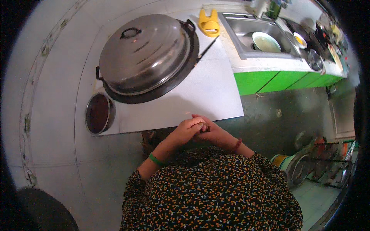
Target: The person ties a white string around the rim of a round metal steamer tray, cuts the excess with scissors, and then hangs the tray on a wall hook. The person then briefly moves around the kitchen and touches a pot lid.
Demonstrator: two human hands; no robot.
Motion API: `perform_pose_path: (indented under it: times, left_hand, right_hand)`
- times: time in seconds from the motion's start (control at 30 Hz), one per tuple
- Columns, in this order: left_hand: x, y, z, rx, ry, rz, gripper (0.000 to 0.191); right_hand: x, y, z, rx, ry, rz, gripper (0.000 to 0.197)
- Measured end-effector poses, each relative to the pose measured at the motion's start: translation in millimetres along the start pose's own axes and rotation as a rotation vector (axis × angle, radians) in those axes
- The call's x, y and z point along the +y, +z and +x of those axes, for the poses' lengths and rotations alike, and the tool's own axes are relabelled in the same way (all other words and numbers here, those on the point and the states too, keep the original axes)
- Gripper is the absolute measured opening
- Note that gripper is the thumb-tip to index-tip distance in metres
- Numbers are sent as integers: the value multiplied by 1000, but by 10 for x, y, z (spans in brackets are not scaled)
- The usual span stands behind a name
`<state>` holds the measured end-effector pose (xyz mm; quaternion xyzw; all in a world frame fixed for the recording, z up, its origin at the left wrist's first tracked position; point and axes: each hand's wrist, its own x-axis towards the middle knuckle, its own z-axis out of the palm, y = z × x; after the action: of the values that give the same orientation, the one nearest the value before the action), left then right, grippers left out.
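Observation:
My left hand (187, 129) and my right hand (217, 133) are clasped together in front of my body, close to the front edge of a white counter (179, 108). The left fingers curl over the right ones. A small dark brown patch shows between the fingers; I cannot tell whether it is an object or shadow. Farther back on the counter sits a large wok (130, 99) with black handles, covered by a domed metal lid (150, 55). A metal bowl (111, 121) with dark brown contents stands at the counter's left corner.
Beside the wok lie a thin dark stick-like utensil (206, 51) and a yellow plastic holder (208, 24). A steel sink (242, 53) holds a white bowl (261, 34). Green cabinet fronts (260, 82) run beneath it. A bucket (289, 166) and a rack (329, 161) stand at lower right.

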<state>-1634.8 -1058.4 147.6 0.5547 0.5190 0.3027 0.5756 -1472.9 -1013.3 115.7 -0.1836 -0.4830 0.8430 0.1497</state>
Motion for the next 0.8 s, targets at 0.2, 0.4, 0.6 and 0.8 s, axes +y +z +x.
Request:
perform_pose_path:
  times: [0.2,0.4,0.6,0.8]
  left_hand:
    - [276,483,482,-59,-156,-444,25]
    - [422,849,884,22,-320,-496,26]
    - [700,1253,1195,-17,175,321,31]
    - [521,1622,1491,-73,-91,-672,14]
  right_hand:
    - [92,-652,-303,-217,58,397,26]
    - [-368,-1027,-861,42,136,78,10]
    - [-282,-1379,-1403,403,91,52,16]
    - [129,-1632,-1589,382,-170,321,16]
